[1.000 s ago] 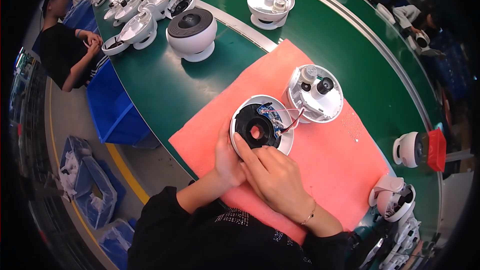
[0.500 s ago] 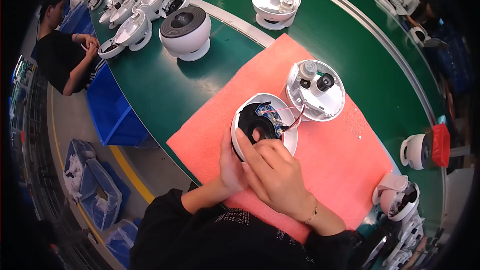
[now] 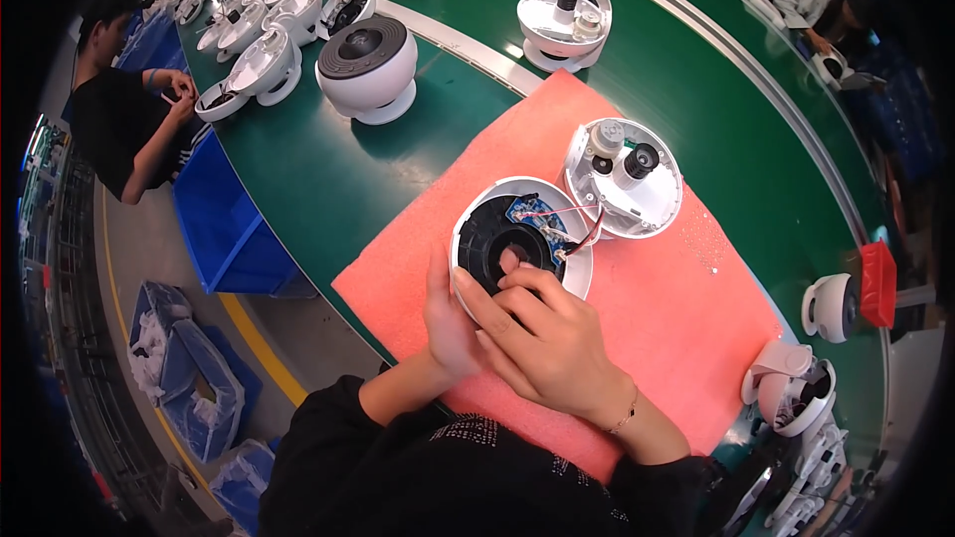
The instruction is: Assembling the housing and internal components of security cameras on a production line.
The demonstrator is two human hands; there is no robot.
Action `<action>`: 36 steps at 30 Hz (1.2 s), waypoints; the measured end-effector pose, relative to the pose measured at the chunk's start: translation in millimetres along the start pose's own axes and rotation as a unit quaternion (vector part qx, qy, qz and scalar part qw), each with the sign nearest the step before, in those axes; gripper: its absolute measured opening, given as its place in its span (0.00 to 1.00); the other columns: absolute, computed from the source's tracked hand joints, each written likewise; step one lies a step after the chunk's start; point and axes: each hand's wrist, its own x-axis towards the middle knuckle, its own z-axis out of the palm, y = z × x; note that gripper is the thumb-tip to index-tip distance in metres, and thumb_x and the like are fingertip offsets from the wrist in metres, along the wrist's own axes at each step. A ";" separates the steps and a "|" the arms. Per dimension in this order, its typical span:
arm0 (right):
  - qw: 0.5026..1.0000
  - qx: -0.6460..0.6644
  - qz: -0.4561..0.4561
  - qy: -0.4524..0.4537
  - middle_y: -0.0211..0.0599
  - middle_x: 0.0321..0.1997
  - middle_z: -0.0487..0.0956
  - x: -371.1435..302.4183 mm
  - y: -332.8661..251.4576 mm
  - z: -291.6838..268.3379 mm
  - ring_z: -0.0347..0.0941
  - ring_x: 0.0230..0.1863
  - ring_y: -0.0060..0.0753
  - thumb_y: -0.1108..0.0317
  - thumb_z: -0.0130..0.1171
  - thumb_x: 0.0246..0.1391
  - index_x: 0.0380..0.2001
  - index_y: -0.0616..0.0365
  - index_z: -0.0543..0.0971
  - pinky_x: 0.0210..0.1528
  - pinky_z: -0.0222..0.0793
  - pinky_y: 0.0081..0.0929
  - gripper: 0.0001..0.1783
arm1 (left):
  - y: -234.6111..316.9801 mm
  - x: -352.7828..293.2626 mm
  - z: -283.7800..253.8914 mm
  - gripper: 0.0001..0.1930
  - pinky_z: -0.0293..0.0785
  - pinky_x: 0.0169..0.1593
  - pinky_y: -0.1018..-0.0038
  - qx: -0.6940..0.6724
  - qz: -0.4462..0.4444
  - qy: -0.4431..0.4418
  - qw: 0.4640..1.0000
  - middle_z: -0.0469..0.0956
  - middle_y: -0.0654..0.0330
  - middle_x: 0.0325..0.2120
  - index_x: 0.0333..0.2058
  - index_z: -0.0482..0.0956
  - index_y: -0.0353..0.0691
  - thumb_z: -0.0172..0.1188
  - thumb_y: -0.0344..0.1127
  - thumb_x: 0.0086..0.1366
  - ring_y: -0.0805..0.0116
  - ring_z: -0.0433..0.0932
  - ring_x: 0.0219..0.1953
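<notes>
A white round half shell (image 3: 580, 278) is tilted up over the pink mat, lined by a black part with a central ring (image 3: 487, 251). Along its inner side sits a small blue circuit board (image 3: 540, 216). My left hand (image 3: 445, 328) wraps round the shell's near left side, its fingers partly hidden. My right hand (image 3: 557, 343) grips the near rim with curled fingers; a fingertip shows at the ring's hole, and I cannot tell whose. Thin red and dark wires (image 3: 589, 235) run to the other white half (image 3: 642, 207), which carries a black lens barrel (image 3: 642, 160) and a grey round part (image 3: 607, 139).
Under the work lies a pink foam mat (image 3: 657, 338) with tiny screws (image 3: 708, 257) at its right. A closed white ball-shaped device (image 3: 366, 75) stands behind left. An opened unit (image 3: 565, 25) rests on the green belt (image 3: 696, 70). A co-worker (image 3: 124, 109) is at far left.
The held shell has turned to face up more and shifted slightly left, with both hands following. The opened unit on the belt has moved a little right and nearer.
</notes>
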 end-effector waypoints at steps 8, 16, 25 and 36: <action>0.997 -0.080 0.016 -0.005 0.35 0.31 0.70 -4.9 1.8 -10.1 0.70 0.39 0.39 0.75 0.63 0.26 0.53 0.59 0.71 0.40 0.71 0.32 0.40 | 12.3 1.4 2.7 0.38 0.57 0.61 0.67 0.101 -0.067 -0.047 0.991 0.64 0.58 0.55 0.59 0.57 0.41 0.24 0.65 0.65 0.63 0.63 0.58; 0.900 0.353 0.238 0.091 0.44 0.55 0.64 -7.8 11.9 -54.0 0.62 0.59 0.37 0.77 0.53 0.31 0.60 0.64 0.56 0.58 0.60 0.30 0.45 | 21.9 22.6 14.6 0.32 0.66 0.55 0.71 0.345 -0.066 0.016 0.936 0.64 0.57 0.54 0.61 0.53 0.38 0.54 0.44 0.64 0.68 0.65 0.56; 0.924 0.286 0.249 0.050 0.43 0.43 0.75 -26.6 27.2 -105.1 0.74 0.43 0.36 0.72 0.65 0.44 0.47 0.65 0.70 0.46 0.70 0.29 0.26 | 24.0 32.2 23.3 0.25 0.70 0.54 0.67 0.517 -0.026 -0.102 0.850 0.71 0.57 0.44 0.50 0.65 0.34 0.64 0.28 0.54 0.67 0.69 0.51; 0.973 0.082 0.218 0.006 0.43 0.34 0.76 -15.2 16.2 -102.6 0.73 0.31 0.36 0.73 0.66 0.39 0.41 0.64 0.75 0.32 0.68 0.26 0.22 | 14.1 23.5 13.7 0.26 0.74 0.52 0.66 0.575 0.068 -0.104 0.809 0.71 0.56 0.45 0.48 0.67 0.35 0.65 0.23 0.50 0.65 0.72 0.48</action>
